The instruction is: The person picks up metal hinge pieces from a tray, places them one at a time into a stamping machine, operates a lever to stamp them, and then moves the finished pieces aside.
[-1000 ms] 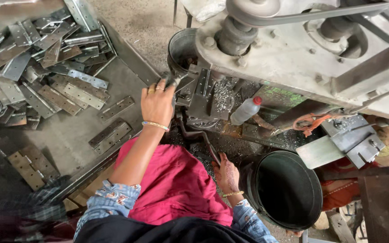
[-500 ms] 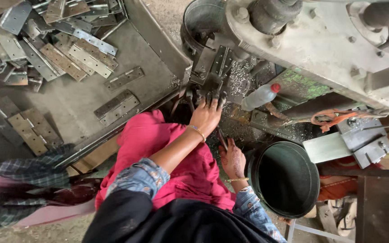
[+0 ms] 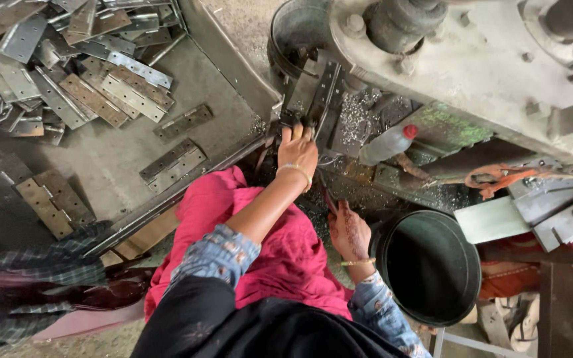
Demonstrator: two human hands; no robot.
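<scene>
My left hand (image 3: 298, 152), with a bangle at the wrist, reaches forward to the press machine (image 3: 472, 59). Its fingertips grip the near end of a dark metal plate (image 3: 323, 89) lying on the machine bed. My right hand (image 3: 349, 232) stays low beside my pink-clad lap, fingers curled around a thin dark rod (image 3: 327, 197) that points up toward the bed. Metal shavings (image 3: 356, 116) cover the bed beside the plates.
A grey tray (image 3: 111, 156) on the left holds several flat hinge plates (image 3: 84, 93). A black bucket (image 3: 392, 229) stands at my right, another round tub (image 3: 300, 26) behind the machine. A plastic bottle with a red cap (image 3: 387, 144) lies on the bed.
My left hand moved from the tray's edge rightward to the machine bed and now rests on the dark plate. The right hand stayed put. The view shifted left.
</scene>
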